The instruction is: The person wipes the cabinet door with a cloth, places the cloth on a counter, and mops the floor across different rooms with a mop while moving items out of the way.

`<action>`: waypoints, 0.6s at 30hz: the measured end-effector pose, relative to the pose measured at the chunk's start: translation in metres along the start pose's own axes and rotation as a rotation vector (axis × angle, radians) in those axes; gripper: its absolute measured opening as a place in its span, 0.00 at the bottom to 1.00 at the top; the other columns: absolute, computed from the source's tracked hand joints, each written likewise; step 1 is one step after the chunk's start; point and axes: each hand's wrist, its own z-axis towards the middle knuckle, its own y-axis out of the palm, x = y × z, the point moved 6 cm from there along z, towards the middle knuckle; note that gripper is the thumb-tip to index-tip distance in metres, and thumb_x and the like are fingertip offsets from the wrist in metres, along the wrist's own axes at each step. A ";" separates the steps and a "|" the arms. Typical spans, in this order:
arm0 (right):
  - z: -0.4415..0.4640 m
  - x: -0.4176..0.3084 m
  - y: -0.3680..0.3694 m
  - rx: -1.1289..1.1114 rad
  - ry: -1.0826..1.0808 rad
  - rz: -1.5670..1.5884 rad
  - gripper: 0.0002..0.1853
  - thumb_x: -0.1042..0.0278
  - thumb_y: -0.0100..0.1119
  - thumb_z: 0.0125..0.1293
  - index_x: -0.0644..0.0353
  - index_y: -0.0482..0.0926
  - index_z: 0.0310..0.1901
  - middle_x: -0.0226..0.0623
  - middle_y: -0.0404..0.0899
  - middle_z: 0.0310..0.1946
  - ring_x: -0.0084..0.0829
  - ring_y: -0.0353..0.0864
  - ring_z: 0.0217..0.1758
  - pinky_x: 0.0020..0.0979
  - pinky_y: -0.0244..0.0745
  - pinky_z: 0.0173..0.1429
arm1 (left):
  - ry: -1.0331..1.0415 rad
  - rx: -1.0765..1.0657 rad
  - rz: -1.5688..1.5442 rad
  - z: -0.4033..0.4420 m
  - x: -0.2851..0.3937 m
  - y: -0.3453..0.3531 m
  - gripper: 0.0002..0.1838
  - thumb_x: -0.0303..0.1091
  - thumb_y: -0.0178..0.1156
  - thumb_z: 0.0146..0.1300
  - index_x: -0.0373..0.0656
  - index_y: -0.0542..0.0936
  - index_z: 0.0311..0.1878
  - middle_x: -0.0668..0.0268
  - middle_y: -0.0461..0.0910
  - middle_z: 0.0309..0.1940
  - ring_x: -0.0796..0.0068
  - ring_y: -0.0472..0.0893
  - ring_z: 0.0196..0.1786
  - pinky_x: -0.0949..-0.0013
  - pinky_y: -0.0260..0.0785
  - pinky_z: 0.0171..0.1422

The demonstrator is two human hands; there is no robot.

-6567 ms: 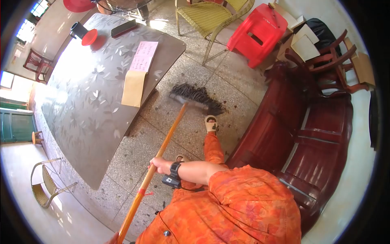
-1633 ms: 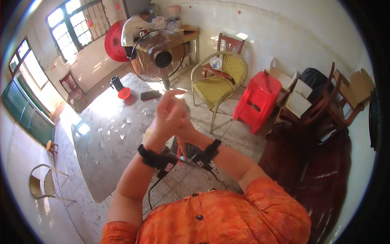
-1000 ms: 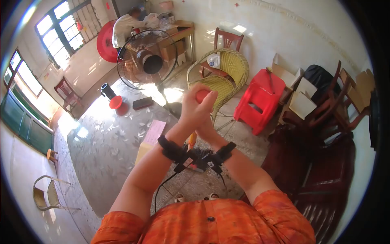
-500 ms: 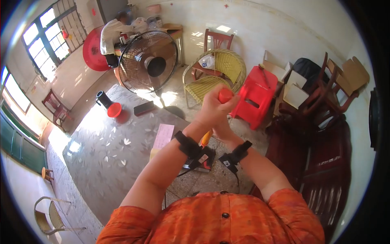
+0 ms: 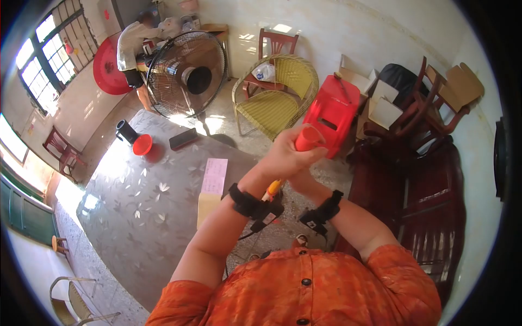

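Observation:
My left hand point(image 5: 286, 154), in the middle of the head view, is wrapped round a red cylindrical thing point(image 5: 309, 139). The round end of this red thing points up and shows a rim; its lower part is hidden by my fingers. Just behind and below, close against the left hand, is my right hand point(image 5: 302, 178). Its fingers are mostly covered, so what they grip does not show. A yellow and orange object point(image 5: 273, 189), partly hidden, appears beside my left wrist. Black straps with small devices sit on both wrists.
The grey patterned table point(image 5: 130, 233) carries a pink paper point(image 5: 215, 175), a red bowl point(image 5: 142, 144), a black flask point(image 5: 126, 131) and a dark case point(image 5: 183, 139). Ahead are a large fan point(image 5: 197, 81), a wicker chair point(image 5: 274, 106) and red stools point(image 5: 334, 108). Another person point(image 5: 132, 46) bends over at the back.
My hands have tilted, so the red thing shows more of its side and its rim. The camera view has shifted, and a yellowish piece below the pink paper is more visible.

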 end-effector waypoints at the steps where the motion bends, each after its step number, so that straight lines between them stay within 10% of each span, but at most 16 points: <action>1: 0.001 0.001 0.000 -0.019 -0.001 -0.030 0.17 0.72 0.56 0.52 0.57 0.63 0.42 0.25 0.68 0.28 0.16 0.70 0.26 0.20 0.66 0.26 | 0.002 0.000 0.000 0.002 -0.001 -0.001 0.09 0.29 0.61 0.47 0.39 0.75 0.32 0.75 0.70 0.21 0.88 0.68 0.26 0.80 0.62 0.31; 16: 0.033 0.000 -0.001 -0.108 -0.244 -0.240 0.18 0.65 0.58 0.53 0.61 0.66 0.43 0.40 0.72 0.32 0.30 0.74 0.28 0.29 0.71 0.30 | 0.071 0.295 0.223 0.017 -0.014 -0.038 0.08 0.26 0.59 0.48 0.39 0.73 0.34 0.77 0.69 0.21 0.90 0.67 0.25 0.83 0.60 0.29; 18: 0.038 0.008 -0.001 -0.142 -0.155 -0.224 0.19 0.72 0.57 0.51 0.62 0.66 0.45 0.31 0.71 0.37 0.21 0.71 0.43 0.24 0.68 0.43 | 0.128 0.312 0.285 0.019 -0.008 -0.036 0.08 0.24 0.58 0.48 0.39 0.73 0.34 0.76 0.68 0.19 0.90 0.67 0.24 0.83 0.59 0.29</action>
